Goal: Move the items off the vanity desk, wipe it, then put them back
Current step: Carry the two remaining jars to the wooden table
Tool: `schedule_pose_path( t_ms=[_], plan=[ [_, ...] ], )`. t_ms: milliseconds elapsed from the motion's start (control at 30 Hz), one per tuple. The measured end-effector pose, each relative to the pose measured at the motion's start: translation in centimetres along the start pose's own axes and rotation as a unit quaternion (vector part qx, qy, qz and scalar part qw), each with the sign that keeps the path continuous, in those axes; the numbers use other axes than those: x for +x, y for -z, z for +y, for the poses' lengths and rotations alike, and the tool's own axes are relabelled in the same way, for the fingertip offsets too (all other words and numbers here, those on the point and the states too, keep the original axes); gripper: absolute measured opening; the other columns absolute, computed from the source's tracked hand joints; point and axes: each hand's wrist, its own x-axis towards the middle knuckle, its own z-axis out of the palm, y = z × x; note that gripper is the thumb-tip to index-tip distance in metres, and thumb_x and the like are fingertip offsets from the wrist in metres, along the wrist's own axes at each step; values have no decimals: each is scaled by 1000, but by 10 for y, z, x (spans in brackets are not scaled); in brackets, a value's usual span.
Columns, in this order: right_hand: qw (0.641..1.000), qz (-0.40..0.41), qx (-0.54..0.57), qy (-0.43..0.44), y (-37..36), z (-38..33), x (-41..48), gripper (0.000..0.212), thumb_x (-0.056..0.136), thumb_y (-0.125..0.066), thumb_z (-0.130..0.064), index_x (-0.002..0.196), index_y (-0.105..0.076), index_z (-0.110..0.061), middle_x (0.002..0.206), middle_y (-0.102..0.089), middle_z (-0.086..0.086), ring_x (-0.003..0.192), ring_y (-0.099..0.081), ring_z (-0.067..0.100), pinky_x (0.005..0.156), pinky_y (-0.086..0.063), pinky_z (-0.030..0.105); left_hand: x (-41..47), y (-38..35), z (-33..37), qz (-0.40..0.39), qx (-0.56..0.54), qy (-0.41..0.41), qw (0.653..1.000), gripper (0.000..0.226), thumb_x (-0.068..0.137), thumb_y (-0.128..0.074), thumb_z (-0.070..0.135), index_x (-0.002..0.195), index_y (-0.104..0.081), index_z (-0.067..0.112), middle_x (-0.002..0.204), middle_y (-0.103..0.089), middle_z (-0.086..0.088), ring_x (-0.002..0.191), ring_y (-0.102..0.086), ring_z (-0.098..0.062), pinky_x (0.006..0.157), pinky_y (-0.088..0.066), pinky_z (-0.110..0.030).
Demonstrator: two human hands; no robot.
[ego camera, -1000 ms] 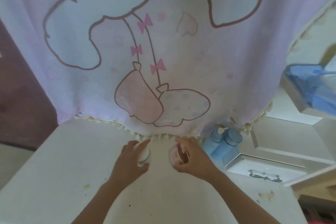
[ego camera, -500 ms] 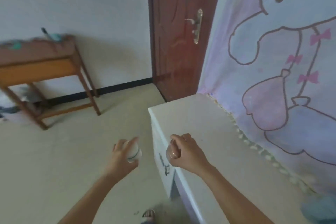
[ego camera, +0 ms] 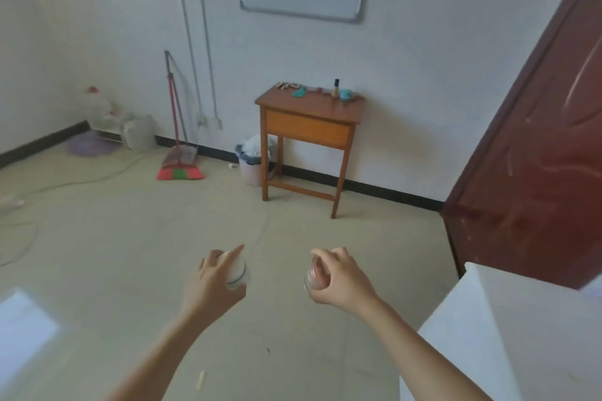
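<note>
Two bare hands reach out over open beige floor (ego camera: 130, 238) at lower centre. The left hand (ego camera: 215, 283) is wrapped around a small round white jar (ego camera: 237, 272) with a thin dark band; the right hand (ego camera: 338, 280) grips a small clear, pinkish jar (ego camera: 314, 275). The white worktop (ego camera: 521, 335) shows a sharp corner at lower right. Across bare floor, a small wooden table (ego camera: 309, 127) with little items stands against the far wall, a dark red door (ego camera: 537, 172) at right.
</note>
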Motion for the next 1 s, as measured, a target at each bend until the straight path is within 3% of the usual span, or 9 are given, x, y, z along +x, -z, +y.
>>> schedule_pose_path(
  t_ms=[100, 333, 633, 867, 1000],
  plan=[
    [1000, -23, 0, 14, -26, -49, 40, 63, 74, -63, -41, 130, -35, -36, 121, -37, -4, 114, -43, 17, 89, -43, 28, 22, 40, -46, 10, 29, 14, 999, 75, 71, -68, 22, 137, -35, 33, 121, -44, -6, 114, -42, -25, 86, -42, -33],
    [999, -30, 18, 18, -52, -116, 118, 65, 69, -67, -41, 127, -37, -34, 119, -39, -5, 105, -46, 11, 84, -46, 27, 80, 83, -106, 9, 39, 38, 998, 75, 77, -62, 27, 142, -24, 28, 129, -39, 1, 119, -37, -19, 86, -40, -28],
    [999, -33, 23, 9, -30, -106, 237, 67, 70, -68, -40, 128, -36, -35, 124, -34, -6, 104, -49, 13, 86, -48, 27, 199, 72, -110, -9, 55, -5, 998, 75, 75, -61, 27, 140, -24, 31, 129, -38, 4, 118, -35, -16, 84, -41, -25],
    [999, -9, 24, 43, 17, -86, 378, 66, 76, -66, -43, 134, -35, -30, 129, -37, -3, 108, -48, 13, 89, -47, 28, 335, 71, -84, 25, 61, -28, 997, 71, 74, -63, 24, 137, -31, 29, 129, -40, 4, 115, -36, -16, 86, -40, -24],
    [998, -4, 27, 60, 33, -78, 451, 68, 75, -65, -44, 134, -35, -29, 128, -38, -4, 107, -48, 10, 89, -47, 26, 398, 66, -76, 78, 6, -10, 997, 68, 72, -67, 20, 133, -39, 26, 126, -44, 1, 112, -39, -18, 84, -39, -26]
  ],
)
